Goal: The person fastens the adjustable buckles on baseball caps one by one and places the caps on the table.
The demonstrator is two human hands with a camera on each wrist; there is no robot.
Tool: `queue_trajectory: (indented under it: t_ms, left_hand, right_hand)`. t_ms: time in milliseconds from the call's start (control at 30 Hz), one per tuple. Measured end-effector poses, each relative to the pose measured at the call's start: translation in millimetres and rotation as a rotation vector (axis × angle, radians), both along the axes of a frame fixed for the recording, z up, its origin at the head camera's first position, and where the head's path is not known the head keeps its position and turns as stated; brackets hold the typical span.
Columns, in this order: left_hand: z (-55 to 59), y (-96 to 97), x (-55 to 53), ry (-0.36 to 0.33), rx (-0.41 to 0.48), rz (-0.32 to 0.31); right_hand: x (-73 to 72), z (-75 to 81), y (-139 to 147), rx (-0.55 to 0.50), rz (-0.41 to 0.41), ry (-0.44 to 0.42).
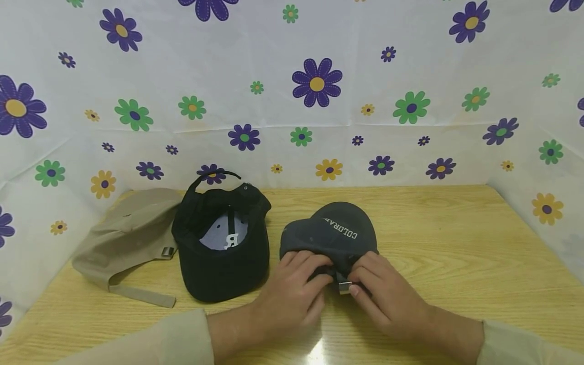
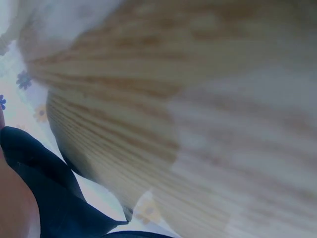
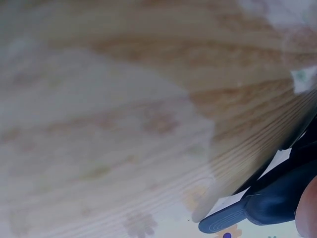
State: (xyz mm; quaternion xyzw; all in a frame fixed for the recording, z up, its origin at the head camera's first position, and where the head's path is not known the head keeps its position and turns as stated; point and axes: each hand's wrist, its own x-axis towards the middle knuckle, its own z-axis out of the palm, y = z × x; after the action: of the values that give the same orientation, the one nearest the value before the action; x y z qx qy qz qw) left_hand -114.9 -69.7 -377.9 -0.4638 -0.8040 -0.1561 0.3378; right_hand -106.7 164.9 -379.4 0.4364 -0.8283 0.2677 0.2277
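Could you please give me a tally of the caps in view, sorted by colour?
Tan cap: 1
Black cap: 1
Dark navy cap: 1
Total: 3

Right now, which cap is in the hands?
The white-lettered navy cap: the left hand and right hand grip it; neither grips the black cap or tan cap.
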Motion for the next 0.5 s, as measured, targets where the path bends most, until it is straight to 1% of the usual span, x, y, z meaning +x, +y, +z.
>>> queue_trajectory:
  t_ms: [100,200,300,433,500]
  left_hand:
    - [-0.6,0.2,1.4,-0.027,-0.043,0.018]
    - [-1.4,-1.0,1.6,-0.059,-0.067,0.011]
    - [-3.0,-2.6,0.8,-0.061,-0.091,0.000]
    - [-4.7,-3.4,-0.3,-0.053,-0.116,-0.016]
    - [-5.2,-3.4,-0.3,-0.059,-0.115,-0.030]
  right_hand:
    - [-0.2,-0.8,-0.4,0.020,-0.015,0.019]
    - [1.1,-2.2,-1.2,0.085,-0.064,0.009]
    - [1.8,-3.3,-2.9,0.126,-0.100,0.013]
    - [1.3,-4.4,-4.2,0.115,-0.124,0.033]
    - [0.6,-4.7,-4.6,0.096,-0.139,0.039]
